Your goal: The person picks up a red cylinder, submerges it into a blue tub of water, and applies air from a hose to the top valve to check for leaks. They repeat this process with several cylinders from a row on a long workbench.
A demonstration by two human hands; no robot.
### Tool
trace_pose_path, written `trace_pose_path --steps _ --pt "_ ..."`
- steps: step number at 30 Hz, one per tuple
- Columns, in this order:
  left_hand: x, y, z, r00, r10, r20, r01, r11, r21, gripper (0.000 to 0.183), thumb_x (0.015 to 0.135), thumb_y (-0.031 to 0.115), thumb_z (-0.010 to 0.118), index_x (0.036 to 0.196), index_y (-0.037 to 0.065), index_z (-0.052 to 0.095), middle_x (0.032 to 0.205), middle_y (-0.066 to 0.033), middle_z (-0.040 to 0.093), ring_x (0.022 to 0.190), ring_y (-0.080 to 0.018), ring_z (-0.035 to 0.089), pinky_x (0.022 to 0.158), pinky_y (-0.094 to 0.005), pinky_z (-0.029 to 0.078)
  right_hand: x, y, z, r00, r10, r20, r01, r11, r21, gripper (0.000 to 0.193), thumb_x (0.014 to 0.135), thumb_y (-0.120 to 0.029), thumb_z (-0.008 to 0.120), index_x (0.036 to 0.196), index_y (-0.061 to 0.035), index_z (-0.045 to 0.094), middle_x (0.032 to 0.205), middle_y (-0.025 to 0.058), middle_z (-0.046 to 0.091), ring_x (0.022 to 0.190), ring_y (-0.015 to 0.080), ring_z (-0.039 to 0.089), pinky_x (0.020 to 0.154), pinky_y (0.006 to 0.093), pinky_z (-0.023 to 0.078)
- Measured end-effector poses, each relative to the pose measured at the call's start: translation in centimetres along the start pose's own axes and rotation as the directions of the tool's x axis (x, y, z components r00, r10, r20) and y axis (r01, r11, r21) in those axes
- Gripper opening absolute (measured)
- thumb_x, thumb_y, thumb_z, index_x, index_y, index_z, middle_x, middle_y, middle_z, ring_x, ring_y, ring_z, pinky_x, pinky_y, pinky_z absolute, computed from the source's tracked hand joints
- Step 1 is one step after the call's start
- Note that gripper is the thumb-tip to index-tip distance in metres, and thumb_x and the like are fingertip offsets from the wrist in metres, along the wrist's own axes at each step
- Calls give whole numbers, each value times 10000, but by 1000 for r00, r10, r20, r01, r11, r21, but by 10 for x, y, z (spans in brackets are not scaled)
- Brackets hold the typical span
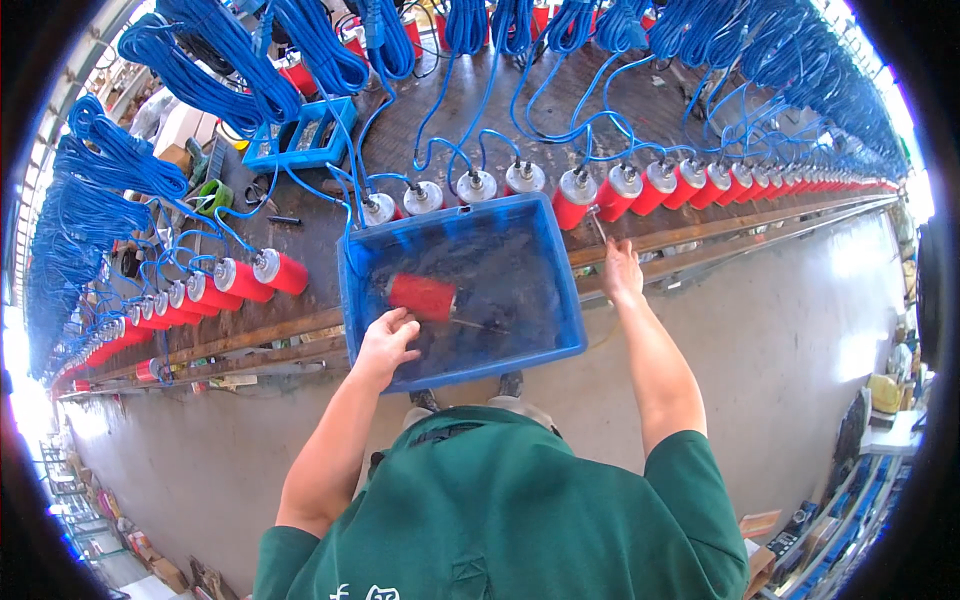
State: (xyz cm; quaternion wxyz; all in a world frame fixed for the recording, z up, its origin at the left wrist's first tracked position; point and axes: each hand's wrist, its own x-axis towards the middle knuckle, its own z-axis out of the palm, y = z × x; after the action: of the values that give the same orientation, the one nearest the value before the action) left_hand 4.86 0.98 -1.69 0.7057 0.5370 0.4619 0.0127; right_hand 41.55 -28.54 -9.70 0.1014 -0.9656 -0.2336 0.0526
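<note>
A blue plastic bin point(578, 318) holds dark, clear-looking liquid with a red cylinder point(422, 297) lying tilted in it. From that cylinder's right end a thin dark rod or lead point(480, 325) sticks out. My left hand point(385, 350) is over the bin's near-left side, just below the cylinder, fingers curved and apart; it seems to hold nothing. To the right of the bin, my right hand point(622, 270) pinches a thin metal rod point(600, 228). The rod's far tip reaches toward a red cylinder with a silver cap point(575, 197) standing at the bench edge.
Capped red cylinders with blue cables line the bench edge on both sides, such as one at left point(280, 271). Coiled blue cables point(320, 45) hang along the back. A small blue crate point(300, 150) and green tape roll point(212, 197) sit on the dark bench point(420, 120).
</note>
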Motion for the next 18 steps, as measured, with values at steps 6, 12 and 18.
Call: trace_pose_path --steps 6,12,18 --pt "-6 -5 -10 907 387 166 -421 809 411 504 1015 135 716 1459 -70 594 1438 -230 682 1279 -306 701 1074 -395 568 -3 24 18 998 17 -64 -11 994 105 606 903 14 620 1489 -132 574 1419 243 553 1294 474 582 1084 519 523" --pt "-34 15 -18 775 549 312 -591 453 667 364 999 151 719 1324 -12 703 1234 -203 751 1125 -359 743 948 -418 601 -32 7 0 981 87 -171 -45 971 234 544 952 -91 678 1486 -61 581 1371 253 617 1229 424 653 1060 498 546" --pt "-34 8 -33 578 682 449 -707 142 693 228 997 185 726 1174 42 749 1107 -143 771 994 -364 748 836 -438 609 -87 -57 -37 951 184 -249 41 723 690 398 1030 -161 717 1379 21 658 1198 171 719 1043 273 708 974 410 567"
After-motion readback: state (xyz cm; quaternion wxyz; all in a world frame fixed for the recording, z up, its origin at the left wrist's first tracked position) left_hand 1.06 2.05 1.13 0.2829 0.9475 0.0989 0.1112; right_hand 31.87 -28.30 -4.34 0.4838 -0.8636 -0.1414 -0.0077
